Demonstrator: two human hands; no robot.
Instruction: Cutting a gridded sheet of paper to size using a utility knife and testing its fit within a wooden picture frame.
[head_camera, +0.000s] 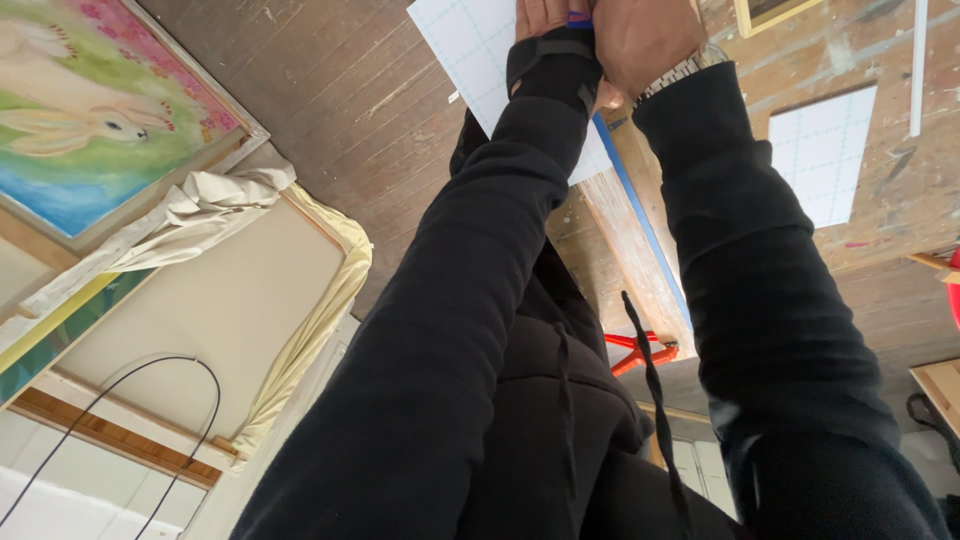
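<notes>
Gridded sheet (470, 50): white paper, smooth and matt, faint pale-blue lines.
Second gridded sheet (825, 150): the same matt white paper.
Table (880, 215): bare wood, rough, scuffed and paint-stained.
Floor (340, 100): dark wooden boards, worn and dull.
Sleeves (480, 300): black knitted cloth, soft and matt.
Watch band (672, 74): linked metal, shiny.
Painting (95, 110): canvas, matt paint.
Draped sheet (205, 215): cream cloth, creased.
Clamp (640, 352): red, glossy, looks plastic.

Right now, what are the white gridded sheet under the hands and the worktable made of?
White gridded sheet: looks like paper or thin card, matte, flat, with faint printed blue lines. Worktable: apparently bare wood, with visible grain, scuffs and paint stains. Both hands press on the sheet.
</notes>
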